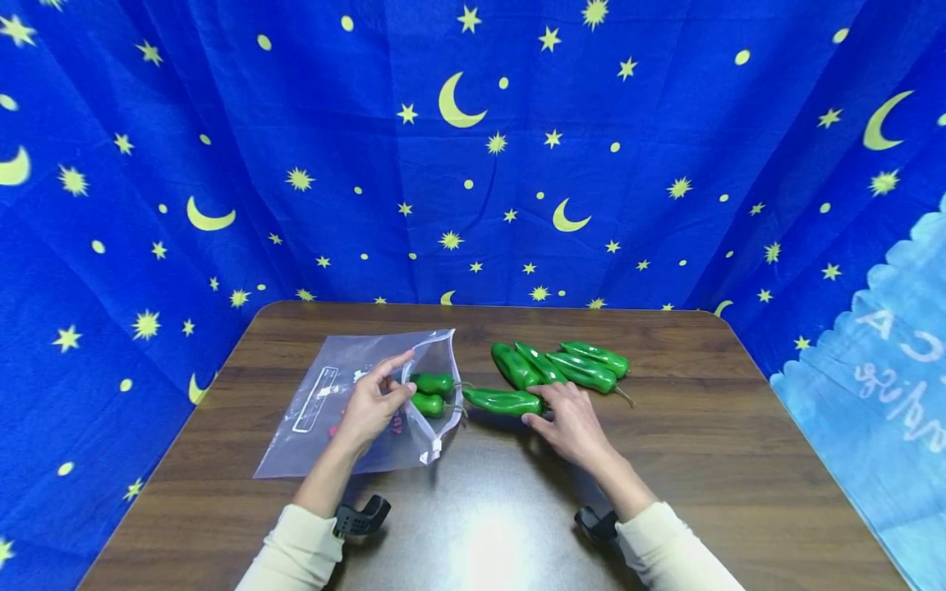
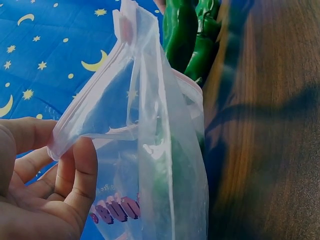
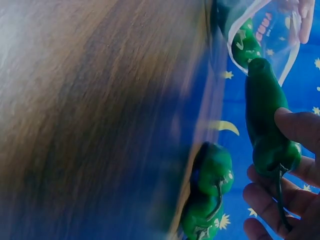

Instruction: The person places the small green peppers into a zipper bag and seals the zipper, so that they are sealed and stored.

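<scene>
My left hand [image 1: 372, 404] pinches the rim of a clear zip bag [image 1: 318, 447] between thumb and fingers, keeping its mouth apart. The bag lies on the table with its mouth toward the right, and two green peppers [image 1: 429, 405] are inside, their stems poking out at the opening. By its stem end, my right hand [image 1: 572, 423] grips another green pepper [image 1: 505, 401]. In the right wrist view, the tip of that held pepper [image 3: 265, 110] is at the bag's mouth; whether it has passed the rim I cannot tell.
Several more green peppers [image 1: 584, 371] lie together on the brown wooden table [image 1: 702, 427], behind and right of the right hand. A blue curtain [image 1: 473, 197] with moons and stars hangs behind the table. At far right hangs a light blue cloth [image 1: 879, 361].
</scene>
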Demonstrator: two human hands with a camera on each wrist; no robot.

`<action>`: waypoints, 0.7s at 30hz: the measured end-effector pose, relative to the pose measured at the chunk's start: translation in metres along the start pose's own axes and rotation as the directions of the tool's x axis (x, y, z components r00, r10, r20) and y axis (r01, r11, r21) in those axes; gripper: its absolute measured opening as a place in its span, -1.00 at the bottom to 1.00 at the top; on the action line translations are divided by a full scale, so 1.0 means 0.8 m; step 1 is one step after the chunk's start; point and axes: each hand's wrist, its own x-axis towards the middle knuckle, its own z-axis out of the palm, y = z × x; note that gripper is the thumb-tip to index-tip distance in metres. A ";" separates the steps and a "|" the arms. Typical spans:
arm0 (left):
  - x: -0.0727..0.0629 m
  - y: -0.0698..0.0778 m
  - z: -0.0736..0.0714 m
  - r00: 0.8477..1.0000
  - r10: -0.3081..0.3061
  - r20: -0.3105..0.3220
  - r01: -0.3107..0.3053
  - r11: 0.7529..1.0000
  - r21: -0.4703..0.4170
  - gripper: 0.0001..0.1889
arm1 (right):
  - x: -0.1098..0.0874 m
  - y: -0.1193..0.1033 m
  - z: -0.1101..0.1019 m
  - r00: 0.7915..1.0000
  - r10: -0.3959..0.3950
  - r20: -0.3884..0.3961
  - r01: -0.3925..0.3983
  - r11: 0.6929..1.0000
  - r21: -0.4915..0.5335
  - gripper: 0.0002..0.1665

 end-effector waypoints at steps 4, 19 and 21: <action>0.001 0.000 0.001 1.000 0.001 0.000 -0.001 1.000 0.000 -0.48 | 0.002 -0.002 0.003 1.000 -0.004 -0.006 0.004 1.000 -0.004 -0.48; 0.002 0.001 0.003 1.000 0.006 0.005 -0.006 1.000 0.010 -0.47 | 0.008 -0.011 0.011 1.000 0.007 0.014 -0.007 1.000 -0.026 -0.47; 0.002 0.001 0.003 1.000 0.010 0.006 -0.010 1.000 0.012 -0.47 | 0.009 -0.013 0.012 1.000 0.008 0.013 -0.008 0.999 -0.034 -0.47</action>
